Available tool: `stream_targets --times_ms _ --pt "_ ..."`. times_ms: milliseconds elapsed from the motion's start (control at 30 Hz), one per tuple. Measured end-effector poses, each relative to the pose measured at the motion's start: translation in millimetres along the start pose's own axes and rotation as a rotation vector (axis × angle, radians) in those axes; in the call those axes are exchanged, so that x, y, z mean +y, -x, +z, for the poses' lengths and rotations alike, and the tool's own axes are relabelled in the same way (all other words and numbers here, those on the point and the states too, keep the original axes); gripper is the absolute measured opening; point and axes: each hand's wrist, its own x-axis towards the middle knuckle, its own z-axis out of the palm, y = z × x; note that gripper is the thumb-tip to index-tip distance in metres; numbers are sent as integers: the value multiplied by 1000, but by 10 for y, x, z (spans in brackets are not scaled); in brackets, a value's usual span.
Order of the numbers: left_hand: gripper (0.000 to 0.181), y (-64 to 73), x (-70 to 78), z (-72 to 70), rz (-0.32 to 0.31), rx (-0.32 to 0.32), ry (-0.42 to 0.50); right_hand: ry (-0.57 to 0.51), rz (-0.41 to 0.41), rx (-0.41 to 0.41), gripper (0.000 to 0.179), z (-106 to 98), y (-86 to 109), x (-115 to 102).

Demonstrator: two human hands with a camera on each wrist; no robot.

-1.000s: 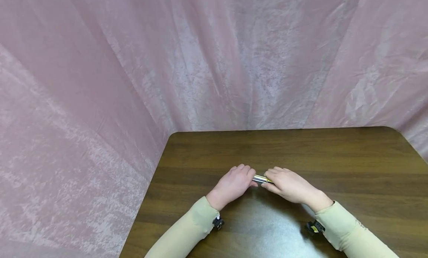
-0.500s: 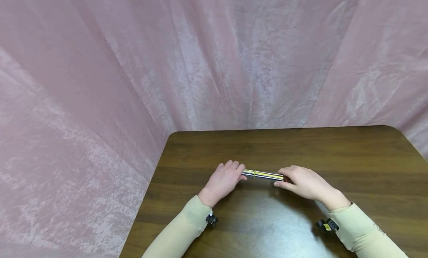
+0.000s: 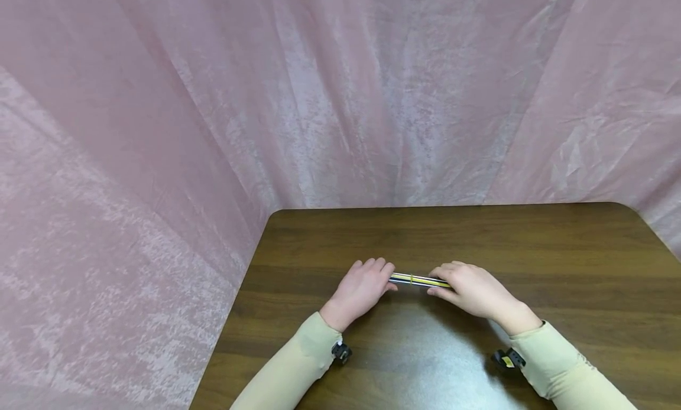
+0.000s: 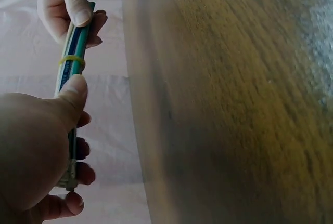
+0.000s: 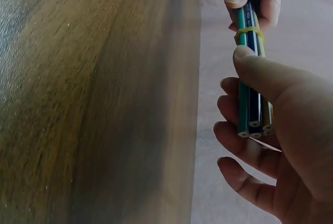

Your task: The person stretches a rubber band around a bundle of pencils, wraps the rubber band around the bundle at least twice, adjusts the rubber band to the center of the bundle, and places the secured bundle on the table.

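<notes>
A slim bundle of pencils (image 3: pixel 421 280) spans the gap between the two hands above the table. A yellow rubber band (image 5: pixel 249 33) wraps it near its middle. The left hand (image 3: pixel 360 289) grips the bundle's left end, thumb on the near side and fingers behind. At the other end the right hand (image 3: pixel 472 289) holds it between thumb and fingers. Green, dark blue and white-striped pencils (image 5: pixel 251 99) show in the right wrist view, their flat ends exposed beside the curled fingers. Both palms hide parts of the bundle.
The brown wooden table (image 3: pixel 319 238) lies beneath the hands, with a bright reflection near its front. Pink curtains (image 3: pixel 340 103) hang behind it and along its left side. Small black wrist cameras (image 3: pixel 341 352) sit at both sleeve cuffs.
The hands first moved apart along the bundle, baring the rubber band and more pencil length. Since half a second ago they have come slightly closer together again.
</notes>
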Motion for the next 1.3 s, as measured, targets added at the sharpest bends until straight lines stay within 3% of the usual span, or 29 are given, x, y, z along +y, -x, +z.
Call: stream_targets --times_ms 300,567,733,967,1300 --pt "32 -10 4 86 -12 -57 96 32 15 9 24 77 37 98" --pt "32 -111 15 190 -61 -126 210 16 28 21 30 151 -6 195" --pt "30 -195 23 289 -101 -177 214 10 51 -17 29 203 -73 280" --pt "28 -276 48 413 -143 -198 200 7 79 -63 27 270 -127 370" --pt "34 -270 47 443 -186 -219 211 -35 122 -74 24 352 -159 471"
